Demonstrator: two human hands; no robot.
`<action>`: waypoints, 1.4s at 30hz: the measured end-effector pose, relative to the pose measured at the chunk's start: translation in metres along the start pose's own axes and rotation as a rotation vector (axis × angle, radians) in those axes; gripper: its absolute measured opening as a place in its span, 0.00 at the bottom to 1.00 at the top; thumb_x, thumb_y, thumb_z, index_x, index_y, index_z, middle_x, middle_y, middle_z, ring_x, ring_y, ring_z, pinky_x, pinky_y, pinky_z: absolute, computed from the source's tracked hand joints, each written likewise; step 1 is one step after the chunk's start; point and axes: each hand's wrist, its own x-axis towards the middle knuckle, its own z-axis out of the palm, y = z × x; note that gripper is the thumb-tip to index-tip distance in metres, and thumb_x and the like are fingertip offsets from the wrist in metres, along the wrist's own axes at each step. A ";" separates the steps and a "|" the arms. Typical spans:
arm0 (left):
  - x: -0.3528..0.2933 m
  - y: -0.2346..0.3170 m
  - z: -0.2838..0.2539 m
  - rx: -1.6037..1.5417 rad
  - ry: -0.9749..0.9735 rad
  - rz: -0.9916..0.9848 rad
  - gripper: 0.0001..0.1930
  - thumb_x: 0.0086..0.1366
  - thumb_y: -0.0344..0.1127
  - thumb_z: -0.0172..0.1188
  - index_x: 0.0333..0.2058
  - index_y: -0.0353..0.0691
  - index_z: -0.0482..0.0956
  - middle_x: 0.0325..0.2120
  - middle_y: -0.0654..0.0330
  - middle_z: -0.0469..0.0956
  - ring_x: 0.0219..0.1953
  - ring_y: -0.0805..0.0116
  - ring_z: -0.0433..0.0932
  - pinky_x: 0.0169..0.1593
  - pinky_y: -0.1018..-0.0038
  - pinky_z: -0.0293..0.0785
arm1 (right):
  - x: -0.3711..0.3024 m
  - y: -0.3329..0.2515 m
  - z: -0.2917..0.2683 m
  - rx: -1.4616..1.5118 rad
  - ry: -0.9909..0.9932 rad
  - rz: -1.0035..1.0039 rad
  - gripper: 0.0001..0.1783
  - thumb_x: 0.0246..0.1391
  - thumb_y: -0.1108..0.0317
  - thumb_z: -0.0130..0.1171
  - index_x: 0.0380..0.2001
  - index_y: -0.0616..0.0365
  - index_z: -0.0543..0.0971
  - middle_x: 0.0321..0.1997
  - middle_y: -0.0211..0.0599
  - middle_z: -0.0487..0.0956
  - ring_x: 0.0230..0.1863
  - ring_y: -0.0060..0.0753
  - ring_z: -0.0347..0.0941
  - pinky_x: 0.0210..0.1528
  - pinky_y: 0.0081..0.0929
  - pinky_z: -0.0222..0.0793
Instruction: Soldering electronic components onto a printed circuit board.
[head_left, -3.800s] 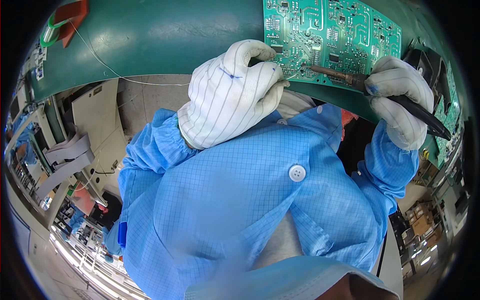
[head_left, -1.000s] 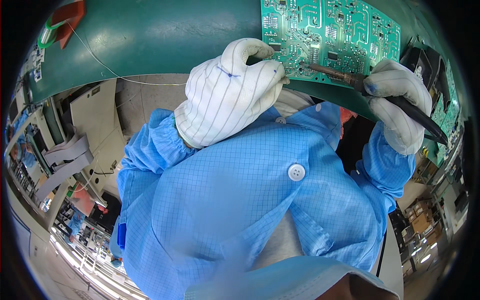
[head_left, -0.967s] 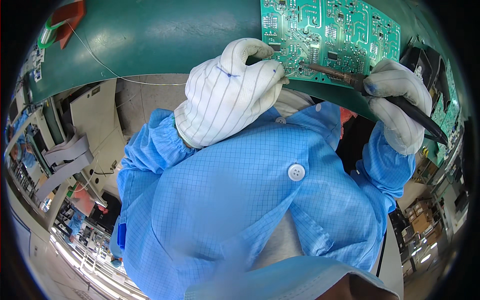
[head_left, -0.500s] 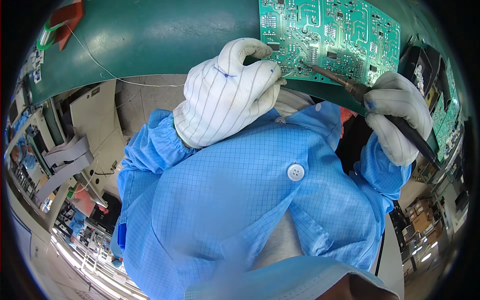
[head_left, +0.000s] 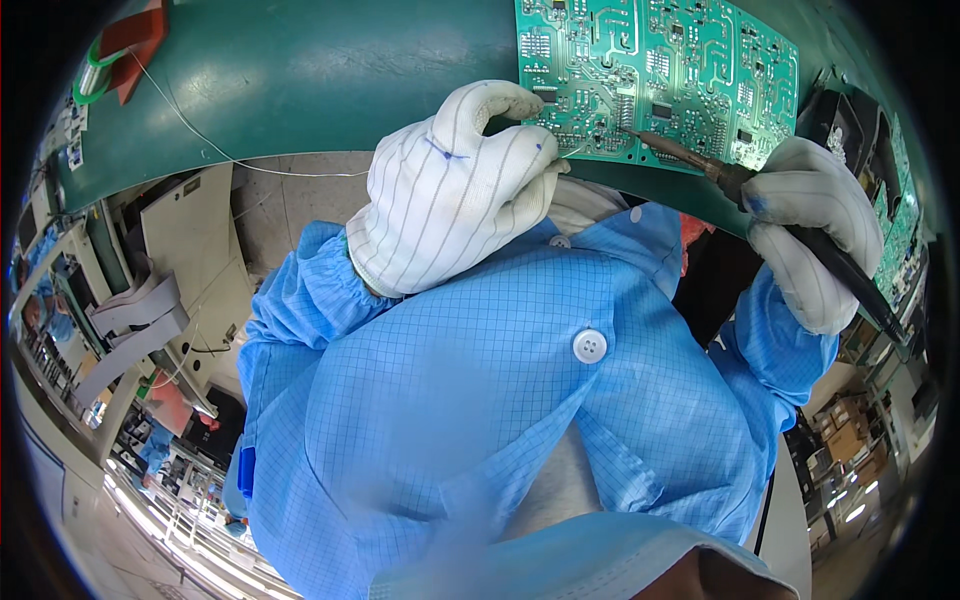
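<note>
While I watch from the head view, my left hand (head_left: 455,190), in a white striped glove, sits at the lower left edge of the green board (head_left: 660,80), its fingers curled in and pinched together toward the board's near edge. A thin strand pokes out from the fingertips toward the board; I cannot tell for certain what it is or how firmly it is held. My right hand (head_left: 815,235), also gloved, is wrapped closed around the dark handle of the iron (head_left: 760,200), which runs from lower right up to the left. Its metal tip rests on the board near the bottom edge, just beside the left fingertips.

That board lies flat on the green mat (head_left: 330,80), at the top of the view, solder side up with pale traces showing. Another board (head_left: 890,250) lies at the far right. A thin wire (head_left: 200,135) trails across the mat from a spool (head_left: 90,80) at upper left. Blue sleeves and a buttoned smock (head_left: 500,400) fill the lower middle.
</note>
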 end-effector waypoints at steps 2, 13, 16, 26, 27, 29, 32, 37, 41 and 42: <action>0.000 0.000 0.000 -0.009 0.007 0.003 0.10 0.53 0.34 0.76 0.34 0.47 0.85 0.45 0.60 0.82 0.43 0.65 0.84 0.38 0.72 0.83 | -0.003 0.001 0.001 0.005 0.017 -0.001 0.13 0.36 0.67 0.67 0.29 0.61 0.83 0.31 0.39 0.86 0.28 0.40 0.79 0.34 0.34 0.75; -0.001 -0.002 0.005 0.041 0.029 0.028 0.11 0.56 0.39 0.76 0.36 0.48 0.85 0.46 0.61 0.80 0.40 0.67 0.83 0.35 0.72 0.82 | 0.009 0.010 0.008 0.104 -0.068 -0.024 0.13 0.41 0.68 0.67 0.32 0.63 0.84 0.33 0.40 0.86 0.29 0.40 0.80 0.33 0.33 0.74; 0.000 -0.007 0.010 0.039 0.083 0.076 0.10 0.57 0.42 0.73 0.35 0.49 0.84 0.46 0.61 0.77 0.34 0.69 0.81 0.31 0.73 0.79 | 0.009 0.011 0.005 0.126 -0.106 0.071 0.16 0.37 0.66 0.66 0.32 0.63 0.83 0.31 0.43 0.83 0.31 0.42 0.78 0.36 0.36 0.72; 0.000 -0.008 0.009 0.032 0.078 0.091 0.10 0.57 0.41 0.74 0.36 0.50 0.84 0.46 0.60 0.77 0.33 0.68 0.81 0.31 0.73 0.79 | 0.007 0.013 -0.009 0.062 -0.108 0.090 0.15 0.40 0.63 0.68 0.32 0.60 0.85 0.34 0.39 0.85 0.33 0.40 0.80 0.42 0.36 0.75; 0.000 -0.007 0.008 0.032 0.073 0.093 0.11 0.57 0.41 0.74 0.36 0.50 0.84 0.46 0.60 0.77 0.33 0.68 0.81 0.31 0.73 0.79 | 0.006 0.011 -0.010 0.090 -0.098 0.138 0.14 0.41 0.62 0.69 0.32 0.59 0.87 0.34 0.37 0.87 0.34 0.39 0.82 0.45 0.36 0.77; -0.002 -0.003 0.005 0.045 0.018 0.030 0.11 0.55 0.38 0.75 0.36 0.48 0.85 0.46 0.61 0.80 0.41 0.67 0.82 0.35 0.72 0.82 | 0.004 0.012 -0.010 0.121 -0.087 0.147 0.14 0.41 0.62 0.69 0.32 0.59 0.86 0.34 0.37 0.87 0.34 0.39 0.82 0.43 0.35 0.78; -0.001 0.000 0.005 0.065 0.014 0.014 0.11 0.55 0.37 0.76 0.36 0.47 0.86 0.45 0.61 0.81 0.45 0.66 0.83 0.37 0.72 0.83 | 0.001 0.016 -0.006 0.096 -0.059 0.097 0.13 0.42 0.62 0.69 0.32 0.58 0.87 0.34 0.37 0.87 0.34 0.39 0.82 0.43 0.34 0.78; 0.001 0.001 0.005 0.080 0.024 0.032 0.11 0.56 0.39 0.76 0.37 0.48 0.87 0.46 0.61 0.81 0.44 0.66 0.83 0.37 0.72 0.83 | 0.001 0.021 0.001 0.073 -0.045 0.073 0.13 0.44 0.61 0.69 0.33 0.57 0.87 0.35 0.35 0.87 0.37 0.40 0.84 0.48 0.37 0.78; 0.000 0.002 0.004 0.086 0.008 0.015 0.11 0.56 0.40 0.76 0.37 0.48 0.87 0.45 0.61 0.81 0.44 0.67 0.83 0.37 0.72 0.83 | 0.003 0.023 0.000 0.096 -0.082 0.085 0.13 0.46 0.62 0.70 0.34 0.56 0.88 0.36 0.34 0.88 0.39 0.40 0.84 0.52 0.39 0.77; 0.000 0.002 0.004 0.072 0.010 0.007 0.11 0.56 0.40 0.76 0.37 0.48 0.87 0.45 0.61 0.81 0.44 0.67 0.83 0.37 0.73 0.83 | 0.002 0.023 0.001 0.094 -0.076 0.083 0.14 0.45 0.62 0.69 0.34 0.57 0.87 0.36 0.36 0.87 0.38 0.40 0.83 0.50 0.38 0.76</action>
